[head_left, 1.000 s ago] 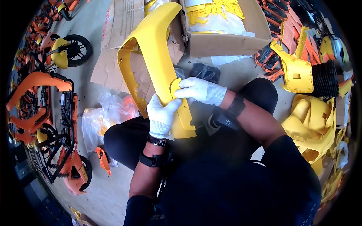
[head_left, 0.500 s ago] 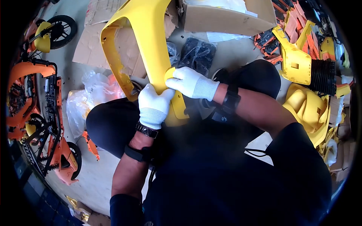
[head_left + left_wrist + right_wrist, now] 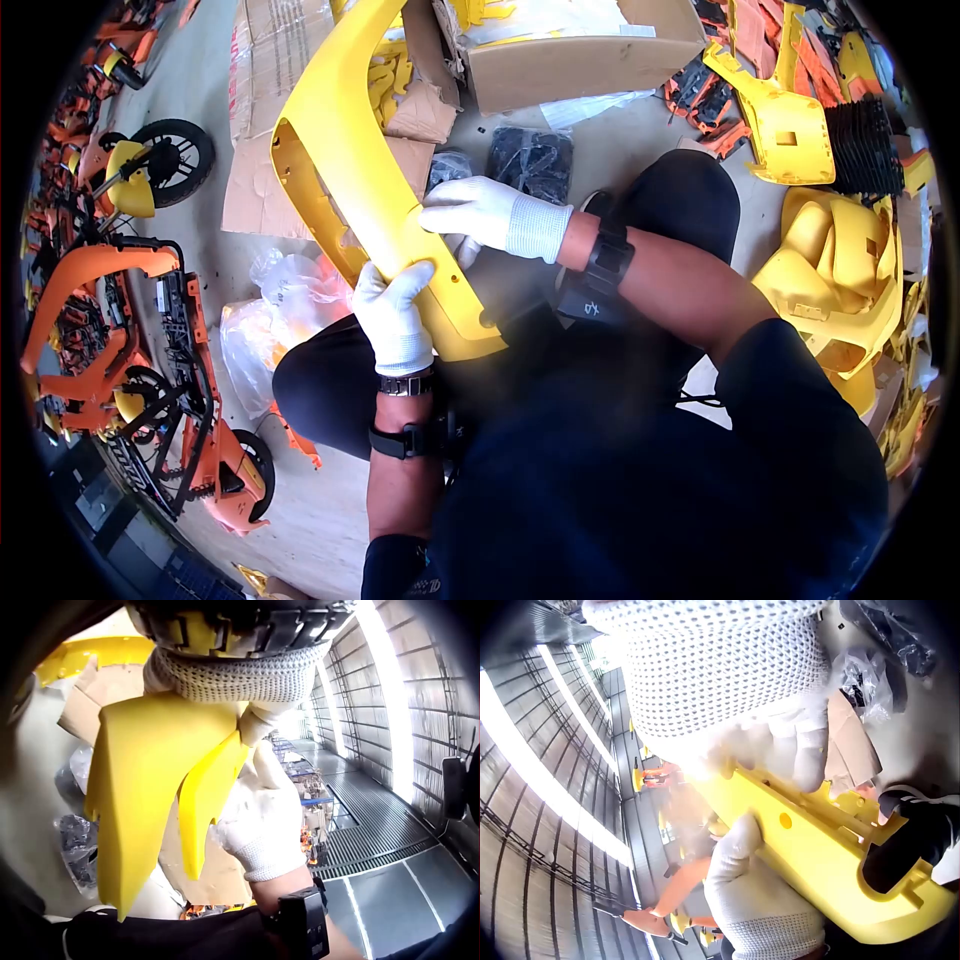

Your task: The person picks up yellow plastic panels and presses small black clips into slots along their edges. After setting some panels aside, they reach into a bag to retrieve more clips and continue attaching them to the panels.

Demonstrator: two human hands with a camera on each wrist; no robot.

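A large yellow curved panel (image 3: 350,130) slants across the lap in the head view, its lower end near the dark shirt. The white-gloved left hand (image 3: 395,315) grips its left edge, thumb on the face. Higher up, the gloved right hand (image 3: 490,215) holds the opposite edge with its fingers over the surface. In the left wrist view a narrow yellow piece (image 3: 206,799) lies along the panel (image 3: 142,772) beside the right hand (image 3: 262,817). The right wrist view shows the left thumb on the panel (image 3: 817,862), near a round hole.
An open cardboard box (image 3: 590,70) of yellow parts stands ahead, beside flattened cardboard (image 3: 265,180). Plastic-wrapped dark parts (image 3: 530,165) lie on the floor. Orange frames (image 3: 100,265) fill the left; yellow shells (image 3: 830,260) are stacked at the right.
The panel has tilted, its upper end leaning further left. The small yellow piece seen at the right fingertips earlier is now covered in the head view. Both hands keep their hold.
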